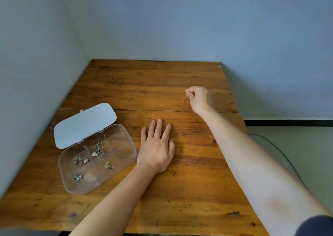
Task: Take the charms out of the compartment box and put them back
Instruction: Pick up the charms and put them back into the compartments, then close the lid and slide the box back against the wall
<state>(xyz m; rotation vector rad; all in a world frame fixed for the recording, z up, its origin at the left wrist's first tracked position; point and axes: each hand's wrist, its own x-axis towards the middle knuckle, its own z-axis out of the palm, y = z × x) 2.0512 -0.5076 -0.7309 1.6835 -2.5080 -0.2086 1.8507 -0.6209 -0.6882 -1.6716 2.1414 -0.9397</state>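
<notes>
Right hand [198,98] pinches a gold charm [185,99] above the table [180,190] — far from the open box [98,161] (four charms remain inside); left hand [156,150] lies flat, empty.

The gold charm [185,98] pinched in the right hand [198,98] is blurred, its shape untellable.

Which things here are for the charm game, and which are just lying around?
For the job:
- compartment box, lid open
- four charms in it, such as a gold one
- gold charm pinched in the right hand
- left hand, flat on the table

Just lying about:
- dark cable on the floor
</notes>
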